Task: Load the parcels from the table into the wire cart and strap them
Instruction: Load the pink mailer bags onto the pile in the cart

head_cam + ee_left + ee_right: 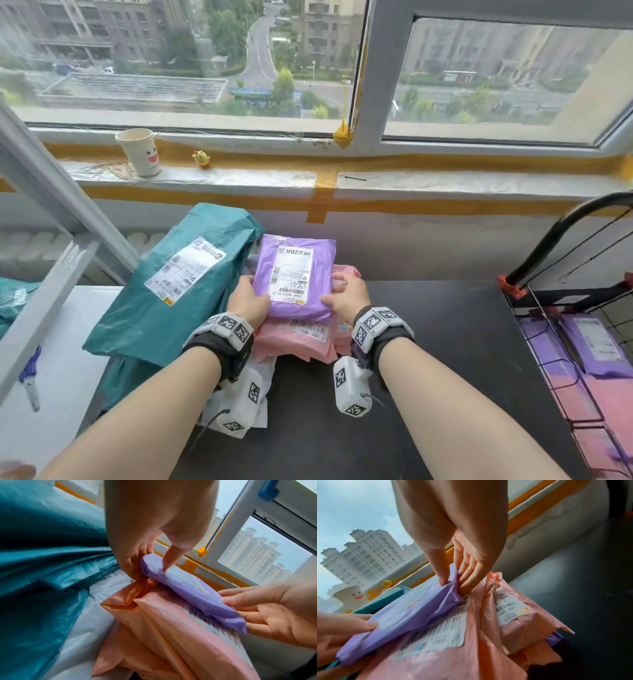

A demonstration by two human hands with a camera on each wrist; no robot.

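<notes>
A purple parcel (293,274) (192,595) (412,614) with a white label lies on top of a pink parcel (298,342) (163,635) (453,649) on the black table (445,342). My left hand (248,303) (145,561) pinches its left edge, thumb on top and fingers underneath. My right hand (346,296) (453,580) pinches its right edge the same way. A big teal parcel (178,281) (42,561) leans to the left. The wire cart (582,359) stands at the right and holds a purple parcel (596,346) on pink ones.
More pink parcels (522,622) and a white bag (239,394) sit under and beside the stack. A paper cup (140,152) and a small yellow toy (202,159) stand on the window sill. A grey shelf frame (51,240) crosses the left side.
</notes>
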